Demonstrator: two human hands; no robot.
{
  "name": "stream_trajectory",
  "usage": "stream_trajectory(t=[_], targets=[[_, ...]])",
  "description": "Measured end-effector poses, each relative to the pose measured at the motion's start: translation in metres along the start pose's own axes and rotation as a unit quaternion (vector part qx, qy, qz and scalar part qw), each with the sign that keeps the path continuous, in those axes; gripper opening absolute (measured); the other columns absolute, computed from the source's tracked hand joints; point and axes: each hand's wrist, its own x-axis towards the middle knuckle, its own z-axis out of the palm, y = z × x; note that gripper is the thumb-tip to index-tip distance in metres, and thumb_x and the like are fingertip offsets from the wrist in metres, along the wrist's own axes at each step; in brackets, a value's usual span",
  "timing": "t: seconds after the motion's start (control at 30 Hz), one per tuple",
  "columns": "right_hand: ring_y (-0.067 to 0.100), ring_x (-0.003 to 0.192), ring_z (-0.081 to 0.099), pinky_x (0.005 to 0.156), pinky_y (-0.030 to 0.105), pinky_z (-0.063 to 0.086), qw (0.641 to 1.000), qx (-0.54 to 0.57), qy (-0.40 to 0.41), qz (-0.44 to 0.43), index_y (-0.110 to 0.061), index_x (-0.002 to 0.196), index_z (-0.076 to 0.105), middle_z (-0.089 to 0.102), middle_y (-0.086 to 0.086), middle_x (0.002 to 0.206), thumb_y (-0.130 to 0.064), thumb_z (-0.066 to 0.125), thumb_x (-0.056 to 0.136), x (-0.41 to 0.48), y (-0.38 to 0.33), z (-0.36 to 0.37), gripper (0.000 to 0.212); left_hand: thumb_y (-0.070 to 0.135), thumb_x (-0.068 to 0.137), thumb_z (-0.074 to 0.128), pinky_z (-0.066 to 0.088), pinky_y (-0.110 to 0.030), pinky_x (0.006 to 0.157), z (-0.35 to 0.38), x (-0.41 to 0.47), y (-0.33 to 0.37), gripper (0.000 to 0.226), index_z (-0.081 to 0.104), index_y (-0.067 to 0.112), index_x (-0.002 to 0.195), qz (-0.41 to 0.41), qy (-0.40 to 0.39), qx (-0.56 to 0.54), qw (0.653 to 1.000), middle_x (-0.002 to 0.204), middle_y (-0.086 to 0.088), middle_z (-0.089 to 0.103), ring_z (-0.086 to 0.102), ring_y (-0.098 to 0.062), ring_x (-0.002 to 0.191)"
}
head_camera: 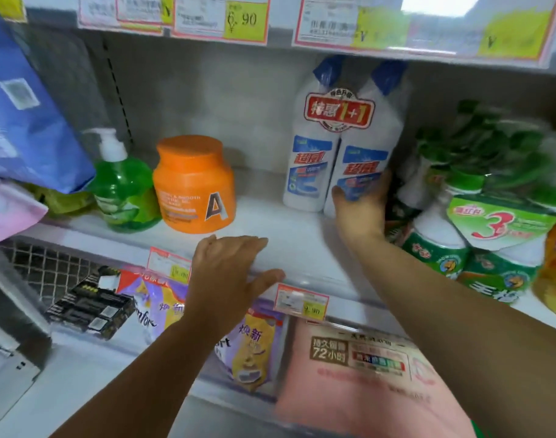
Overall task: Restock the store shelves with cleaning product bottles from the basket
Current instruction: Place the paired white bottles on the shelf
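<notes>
Gripping the twin-pack [343, 147] at its base on the shelf [286, 230], right hand [362, 211] curls round it, fingertips hidden behind. Left hand [229, 270] lies flat on the shelf edge, fingers straight. Green packs [491, 222] crowd the right side; orange jar [194, 184] sits well left.

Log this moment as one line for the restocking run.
step: stocking | right hand: grips twin pack of white bottles low down | left hand: flat on shelf front edge

White twin-pack bottles [339, 147] with blue caps, an orange jar [194, 184], a green pump bottle [121, 188]
</notes>
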Motion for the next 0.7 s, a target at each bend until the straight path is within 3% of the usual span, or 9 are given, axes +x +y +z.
stream_trajectory(t=[0.07, 0.2, 0.33, 0.47, 0.57, 0.63, 0.7], targets=[[0.024, 0.136, 0.044, 0.112, 0.03, 0.034, 0.999, -0.006, 0.015, 0.032, -0.015, 0.155, 0.021, 0.045, 0.006, 0.15, -0.022, 0.075, 0.084, 0.005, 0.003, 0.006, 0.09, 0.077, 0.086, 0.033, 0.03, -0.039, 0.098, 0.001, 0.0, -0.001, 0.069, 0.067, 0.027, 0.12, 0.004, 0.002, -0.008, 1.0, 0.118, 0.008, 0.069, 0.061, -0.018, 0.108], [0.031, 0.131, 0.049, 0.107, 0.044, 0.042, 0.997, -0.048, 0.059, 0.018, -0.007, 0.147, 0.034, 0.049, 0.015, 0.142, -0.028, 0.082, 0.077, -0.004, 0.006, 0.008, 0.088, 0.078, 0.088, 0.025, 0.034, -0.042, 0.099, 0.001, 0.0, 0.0, 0.072, 0.065, 0.028, 0.122, -0.003, -0.02, -0.014, 1.0, 0.12, 0.008, 0.068, 0.06, -0.018, 0.109], [0.029, 0.114, 0.061, 0.093, 0.046, 0.052, 0.998, -0.063, -0.009, 0.012, -0.016, 0.134, 0.047, 0.062, 0.007, 0.127, -0.052, 0.084, 0.064, -0.015, 0.001, 0.009, 0.087, 0.073, 0.087, 0.035, 0.039, -0.047, 0.099, 0.0, 0.0, 0.001, 0.066, 0.065, 0.026, 0.122, -0.006, -0.016, -0.018, 1.0, 0.12, 0.005, 0.068, 0.062, -0.02, 0.108], [0.021, 0.097, 0.069, 0.09, 0.041, 0.056, 0.997, -0.006, -0.072, 0.033, -0.018, 0.119, 0.064, 0.073, 0.001, 0.109, -0.031, 0.086, 0.073, -0.02, -0.013, -0.002, 0.052, 0.08, 0.086, 0.02, 0.035, -0.045, 0.102, -0.003, 0.001, 0.001, 0.078, 0.062, 0.028, 0.126, -0.009, -0.038, -0.018, 0.999, 0.125, 0.006, 0.065, 0.057, -0.019, 0.114], [0.013, 0.088, 0.07, 0.087, 0.038, 0.057, 0.994, 0.05, -0.089, 0.038, -0.021, 0.103, 0.067, 0.073, -0.003, 0.097, -0.02, 0.085, 0.076, -0.034, -0.029, -0.02, 0.032, 0.088, 0.078, 0.011, 0.022, -0.04, 0.108, -0.012, 0.005, 0.003, 0.092, 0.053, 0.031, 0.137, -0.024, -0.096, -0.008, 0.995, 0.137, 0.009, 0.056, 0.047, -0.017, 0.125], [0.013, 0.086, 0.072, 0.085, 0.036, 0.059, 0.988, 0.097, -0.109, 0.054, -0.022, 0.099, 0.068, 0.074, -0.003, 0.094, -0.016, 0.084, 0.077, -0.046, -0.043, -0.034, 0.028, 0.089, 0.076, 0.02, 0.013, -0.037, 0.111, -0.024, 0.008, 0.009, 0.094, 0.041, 0.03, 0.146, -0.042, -0.135, -0.003, 0.99, 0.145, 0.009, 0.049, 0.039, -0.016, 0.132], [0.019, 0.087, 0.074, 0.082, 0.038, 0.06, 0.976, 0.143, -0.141, 0.087, -0.014, 0.107, 0.069, 0.076, 0.003, 0.097, -0.013, 0.084, 0.077, -0.061, -0.057, -0.05, 0.033, 0.08, 0.079, 0.042, 0.014, -0.039, 0.117, -0.036, 0.006, 0.014, 0.092, 0.031, 0.024, 0.151, -0.067, -0.161, -0.048, 0.984, 0.146, 0.005, 0.047, 0.037, -0.019, 0.135]])
